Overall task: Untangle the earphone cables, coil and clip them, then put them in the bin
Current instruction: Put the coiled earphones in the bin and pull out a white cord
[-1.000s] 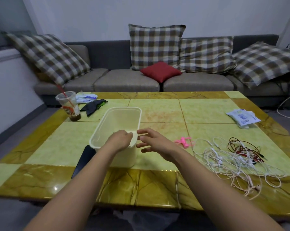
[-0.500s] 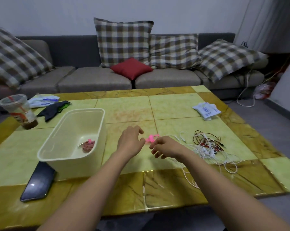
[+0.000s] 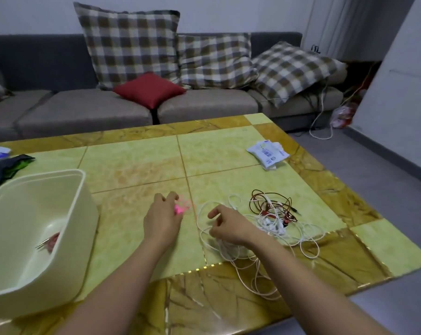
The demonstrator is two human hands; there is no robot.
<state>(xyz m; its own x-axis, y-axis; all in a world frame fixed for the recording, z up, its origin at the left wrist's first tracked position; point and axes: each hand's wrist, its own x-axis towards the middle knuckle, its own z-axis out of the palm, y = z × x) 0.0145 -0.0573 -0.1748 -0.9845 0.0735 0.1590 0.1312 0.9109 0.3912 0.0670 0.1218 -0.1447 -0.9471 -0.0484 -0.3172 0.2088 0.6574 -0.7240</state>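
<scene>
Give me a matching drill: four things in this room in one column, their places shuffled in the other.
1. bin
2. white packet
3. red cushion
4. pink clips

A. on the sofa
B. near the far right edge of the table
C. beside the fingers of the left hand
D. on the left side of the table

Pairs: 1-D, 2-B, 3-A, 4-C.

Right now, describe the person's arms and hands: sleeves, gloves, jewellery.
Both forearms are bare, with no sleeves in view. The left hand and right hand wear no gloves, and no watch, ring or bracelet shows.
</scene>
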